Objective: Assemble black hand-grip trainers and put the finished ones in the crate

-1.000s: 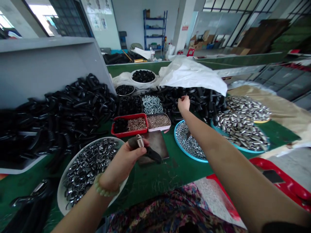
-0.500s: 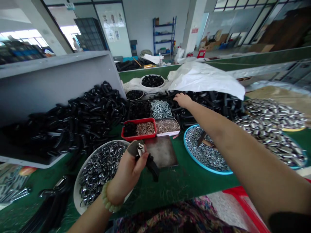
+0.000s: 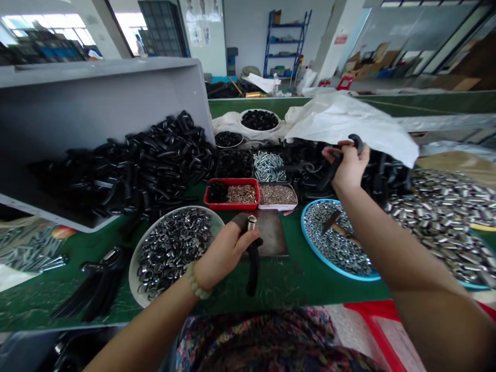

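My left hand (image 3: 225, 253) grips a black plastic handle (image 3: 253, 271) above the green table, with a steel coil spring (image 3: 252, 223) standing out of its top end. Just behind that hand lies a dark steel plate (image 3: 273, 232). My right hand (image 3: 349, 168) holds another curved black handle (image 3: 355, 141), lifted at the front of a heap of matching handles (image 3: 391, 178). A white sheet (image 3: 349, 121) hangs just above and behind it.
A large heap of black handles (image 3: 155, 165) fills a grey bin. Nearby are a white plate of metal rings (image 3: 134, 268), a blue tray of small metal parts with a hammer (image 3: 333, 219), a red tray (image 3: 232, 207), and a heap of steel cylinders (image 3: 445, 227).
My right hand has closed on a black handle and lifted it from the heap. The handle in my left hand now points downward, and the view has swung slightly.
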### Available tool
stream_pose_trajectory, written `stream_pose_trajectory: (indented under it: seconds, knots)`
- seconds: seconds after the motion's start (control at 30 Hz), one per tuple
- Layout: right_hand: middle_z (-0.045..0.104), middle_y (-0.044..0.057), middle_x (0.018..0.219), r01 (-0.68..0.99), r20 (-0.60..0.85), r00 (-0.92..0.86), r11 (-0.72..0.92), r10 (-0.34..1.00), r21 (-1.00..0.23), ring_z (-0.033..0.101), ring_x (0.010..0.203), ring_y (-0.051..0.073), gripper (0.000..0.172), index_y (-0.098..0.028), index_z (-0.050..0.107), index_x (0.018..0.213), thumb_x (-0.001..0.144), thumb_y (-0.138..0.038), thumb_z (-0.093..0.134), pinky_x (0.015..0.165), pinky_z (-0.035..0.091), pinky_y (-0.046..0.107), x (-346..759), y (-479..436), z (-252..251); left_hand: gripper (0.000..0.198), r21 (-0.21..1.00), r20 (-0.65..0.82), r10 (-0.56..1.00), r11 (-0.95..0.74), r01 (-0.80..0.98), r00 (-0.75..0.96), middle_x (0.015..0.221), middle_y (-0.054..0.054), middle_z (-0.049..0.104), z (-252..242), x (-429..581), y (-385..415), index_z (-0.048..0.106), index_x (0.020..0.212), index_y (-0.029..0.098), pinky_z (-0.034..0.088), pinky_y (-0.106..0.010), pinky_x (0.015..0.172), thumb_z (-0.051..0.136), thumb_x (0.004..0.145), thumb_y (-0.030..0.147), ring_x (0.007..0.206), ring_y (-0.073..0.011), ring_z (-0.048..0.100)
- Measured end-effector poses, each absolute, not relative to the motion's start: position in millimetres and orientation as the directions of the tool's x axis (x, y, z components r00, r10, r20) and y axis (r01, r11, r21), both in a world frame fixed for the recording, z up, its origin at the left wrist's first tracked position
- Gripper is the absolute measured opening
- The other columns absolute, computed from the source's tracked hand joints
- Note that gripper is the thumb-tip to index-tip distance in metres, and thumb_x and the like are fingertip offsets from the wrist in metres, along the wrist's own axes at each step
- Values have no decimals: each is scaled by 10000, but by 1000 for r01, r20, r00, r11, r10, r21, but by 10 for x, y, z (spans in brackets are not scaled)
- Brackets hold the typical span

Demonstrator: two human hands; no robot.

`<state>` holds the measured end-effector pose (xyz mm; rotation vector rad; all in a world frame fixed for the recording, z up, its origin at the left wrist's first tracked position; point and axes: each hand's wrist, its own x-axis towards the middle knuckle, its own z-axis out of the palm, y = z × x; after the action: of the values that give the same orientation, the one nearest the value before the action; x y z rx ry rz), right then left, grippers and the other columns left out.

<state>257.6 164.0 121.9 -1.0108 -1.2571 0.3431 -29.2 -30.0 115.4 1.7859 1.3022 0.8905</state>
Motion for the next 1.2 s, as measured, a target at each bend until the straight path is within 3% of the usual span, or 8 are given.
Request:
stream_pose_trajectory:
  seconds: [0.03, 0.1, 0.2, 0.3, 0.7, 1.0, 1.1, 1.2]
  knots:
    - [566, 7, 875, 143, 539, 341, 524, 770, -839, 535, 520, 86, 80, -235, 422, 912, 891, -312, 415, 470, 433, 235, 2464, 1350, 1180, 227, 855, 103, 961, -218, 470, 258, 799, -10, 612, 1130, -266, -284, 560, 829, 176, 414, -247, 681, 457, 915, 359, 719, -141, 523]
    - [509, -69, 723, -22, 333, 169, 342, 928, -940, 427, 372, 54, 239, -251, 398, 839, 795, -341, 614, 327, 310, 190, 2204, 739, 1087, 246, 830, 101, 953, -238, 505, 285, 811, -16, 627, 1088, -221, -269, 565, 839, 176, 417, -257, 690, 448, 922, 375, 732, -149, 541]
    - [473, -64, 629, -64, -11, -222, -26, 975, -998, 474, 401, 84, 321, -229, 447, 817, 828, -527, 563, 324, 356, 200, 1860, -3, 988, 254, 799, 73, 944, -249, 547, 323, 867, -37, 651, 1052, -176, -283, 579, 907, 175, 435, -281, 747, 443, 925, 389, 782, -169, 572]
    - [453, -46, 609, 22, -125, -306, -124, 944, -992, 483, 431, 90, 434, -200, 446, 713, 860, -608, 458, 356, 408, 214, 1691, -318, 991, 286, 772, 47, 930, -265, 578, 364, 890, -54, 662, 1045, -143, -322, 595, 926, 171, 446, -299, 791, 430, 928, 406, 824, -185, 594]
    - [410, -32, 584, 370, -47, -398, 113, 916, -922, 399, 541, 98, 414, -185, 450, 639, 923, -482, 395, 471, 293, 230, 1617, -337, 1102, 390, 385, 69, 861, -488, 783, 503, 776, -66, 647, 997, -226, -426, 619, 861, 153, 444, -275, 635, 387, 936, 457, 663, -174, 597]
    - [403, -21, 628, 88, 28, -72, 35, 997, -995, 399, 568, 131, 412, -227, 405, 656, 897, -561, 412, 514, 362, 254, 1380, -593, 881, 359, 644, 130, 912, -375, 666, 388, 800, -70, 660, 932, -61, -484, 619, 848, 155, 455, -296, 722, 391, 943, 416, 739, -183, 600]
    - [479, -11, 640, 42, -33, -260, -22, 965, -999, 452, 548, 146, 491, -230, 476, 715, 886, -660, 314, 511, 395, 276, 1461, -354, 745, 288, 689, 85, 908, -351, 634, 410, 891, -65, 664, 999, -193, -451, 611, 934, 169, 467, -307, 792, 432, 931, 395, 823, -191, 611]
    - [592, 44, 765, 215, 129, -376, 222, 918, -951, 547, 704, 183, 622, -211, 569, 808, 912, -661, 154, 654, 444, 315, 1510, 304, 694, 270, 684, 139, 910, -373, 627, 390, 1040, -57, 635, 1087, -376, -395, 544, 1125, 192, 462, -321, 880, 518, 896, 333, 953, -192, 595]
